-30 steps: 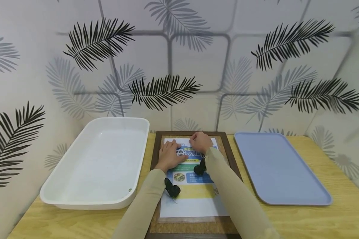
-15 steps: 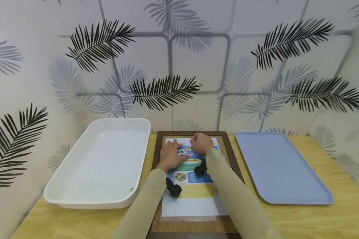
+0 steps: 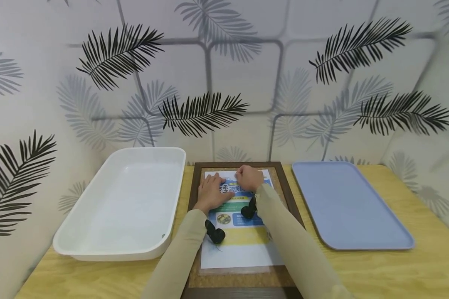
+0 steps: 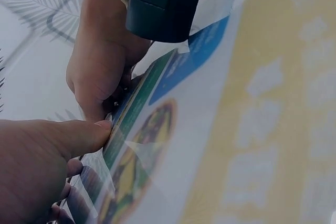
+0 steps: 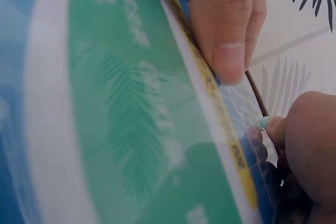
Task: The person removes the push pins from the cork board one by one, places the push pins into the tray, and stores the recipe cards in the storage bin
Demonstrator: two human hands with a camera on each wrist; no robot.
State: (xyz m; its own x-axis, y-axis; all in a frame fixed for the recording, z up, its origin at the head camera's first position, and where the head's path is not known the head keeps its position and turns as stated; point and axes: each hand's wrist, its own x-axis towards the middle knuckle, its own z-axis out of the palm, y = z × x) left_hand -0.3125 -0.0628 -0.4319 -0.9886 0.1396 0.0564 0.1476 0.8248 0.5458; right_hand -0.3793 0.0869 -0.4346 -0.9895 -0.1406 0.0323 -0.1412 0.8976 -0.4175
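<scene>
A glossy printed poster (image 3: 243, 256) lies on a cork board (image 3: 243, 281) with a dark brown wooden frame (image 3: 292, 199). My left hand (image 3: 211, 192) rests on the poster's upper left with fingers spread; in the left wrist view its thumb (image 4: 86, 136) lies on the sheet. Near the poster's top, my right hand (image 3: 249, 178) pinches a small pale green pushpin (image 5: 264, 122) between thumb and fingers. The pin's thin needle shows in the right wrist view. Whether its tip touches the sheet, I cannot tell. The right hand hides part of the poster's heading.
To the left stands a deep white tray (image 3: 71, 246). A flat blue-grey tray (image 3: 353, 207) lies to the right. Both sit on the wood-grain table (image 3: 389, 274), with a leaf-patterned wall (image 3: 247, 137) close behind. Black wrist cameras (image 3: 215, 233) hang over the poster.
The hands stay nearly where they were on the poster. The head view has shifted slightly; no thing on the table has visibly moved.
</scene>
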